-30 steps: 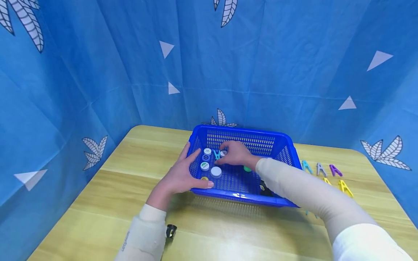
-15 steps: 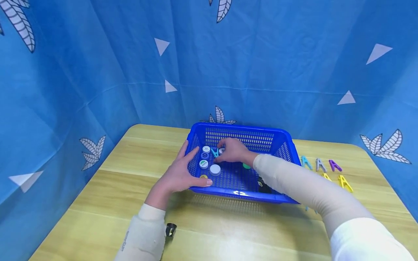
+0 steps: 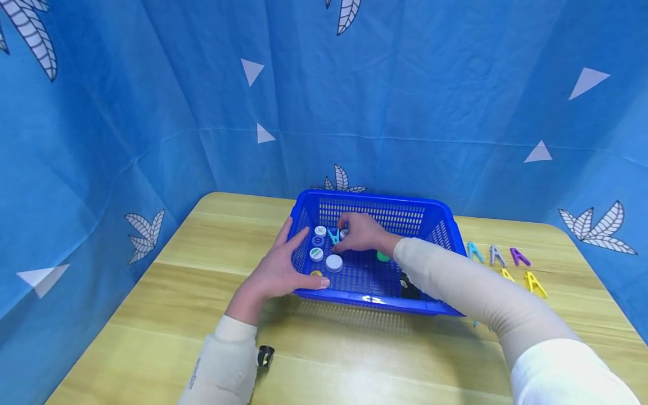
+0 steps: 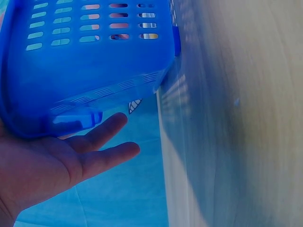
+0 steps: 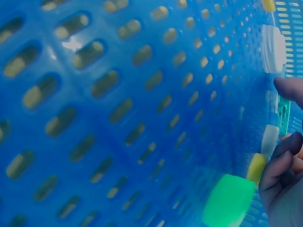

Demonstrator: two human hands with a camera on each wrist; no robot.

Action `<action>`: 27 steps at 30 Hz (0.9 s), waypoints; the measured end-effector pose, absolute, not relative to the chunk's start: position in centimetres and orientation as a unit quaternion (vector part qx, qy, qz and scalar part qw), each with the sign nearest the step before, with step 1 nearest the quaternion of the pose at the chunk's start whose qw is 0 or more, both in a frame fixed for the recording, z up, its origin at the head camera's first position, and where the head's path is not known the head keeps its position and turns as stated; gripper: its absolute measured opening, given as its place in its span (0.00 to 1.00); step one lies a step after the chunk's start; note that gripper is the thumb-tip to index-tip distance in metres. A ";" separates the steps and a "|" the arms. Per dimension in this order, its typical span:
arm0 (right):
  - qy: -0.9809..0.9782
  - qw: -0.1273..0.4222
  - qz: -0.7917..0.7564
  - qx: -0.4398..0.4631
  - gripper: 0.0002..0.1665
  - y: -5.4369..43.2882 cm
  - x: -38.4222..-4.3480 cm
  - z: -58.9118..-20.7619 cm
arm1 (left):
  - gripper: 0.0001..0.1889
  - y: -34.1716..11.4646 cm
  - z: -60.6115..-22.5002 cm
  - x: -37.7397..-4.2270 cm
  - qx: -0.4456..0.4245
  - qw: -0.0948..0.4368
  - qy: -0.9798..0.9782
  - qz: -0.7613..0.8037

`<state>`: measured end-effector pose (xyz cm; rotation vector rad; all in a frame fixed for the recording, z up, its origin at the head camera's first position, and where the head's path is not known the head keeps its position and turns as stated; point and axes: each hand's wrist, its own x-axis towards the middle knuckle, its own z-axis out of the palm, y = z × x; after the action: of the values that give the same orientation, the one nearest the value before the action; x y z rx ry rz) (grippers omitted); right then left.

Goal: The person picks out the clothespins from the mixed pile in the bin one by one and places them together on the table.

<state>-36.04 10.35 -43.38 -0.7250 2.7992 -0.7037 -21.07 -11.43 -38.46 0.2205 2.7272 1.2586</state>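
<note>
Inside the blue plastic basket (image 3: 374, 301), a teal clothespin (image 3: 333, 236) stands among bottle caps. My right hand (image 3: 361, 232) reaches in and pinches the clothespin between thumb and fingertips; in the right wrist view the teal clothespin (image 5: 283, 116) shows between them. Beside it lie a white cap (image 3: 334, 262), a green-and-white cap (image 3: 316, 254), a blue cap (image 3: 317, 241) and a white cap with a printed top (image 3: 320, 230). My left hand (image 3: 275, 273) rests at the basket's left front corner, fingers straight and spread, thumb over the front rim. Two fingers (image 4: 111, 158) extend outside below the rim.
A green cap (image 3: 382, 256) and a black object (image 3: 408, 287) sit in the basket's right part. On the wooden table (image 3: 354, 360) to the right lie several clothespins: teal (image 3: 475, 252), grey (image 3: 497, 256), purple (image 3: 519, 257) and yellow (image 3: 534, 284). A blue patterned curtain (image 3: 430, 101) stands behind.
The head view has shifted slightly, mostly between the first two frames. Both hands and the teal clothespin stay in nearly the same place relative to the basket.
</note>
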 end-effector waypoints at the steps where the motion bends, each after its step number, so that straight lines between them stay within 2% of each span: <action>1: 0.935 0.080 -0.240 -0.249 0.35 10.5 -36.1 -43.2 | 0.65 -11.4 -38.5 -21.1 0.074 0.065 0.903 0.418; 7: 0.927 0.062 -0.269 -0.256 0.35 11.1 -36.5 -41.2 | 0.66 -11.3 -38.4 -21.1 0.069 0.067 0.904 0.416; 16: 0.912 0.045 -0.350 -0.208 0.34 12.5 -36.6 -38.3 | 0.67 -11.2 -38.5 -21.1 0.068 0.066 0.906 0.412; 27: 0.911 0.031 -0.369 -0.179 0.35 13.8 -37.0 -36.0 | 0.67 -11.3 -38.4 -21.3 0.064 0.072 0.903 0.418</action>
<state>-36.98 13.78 -36.02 -0.5519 2.8078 -1.1384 -21.27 -11.26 -38.36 0.1932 2.7149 1.2551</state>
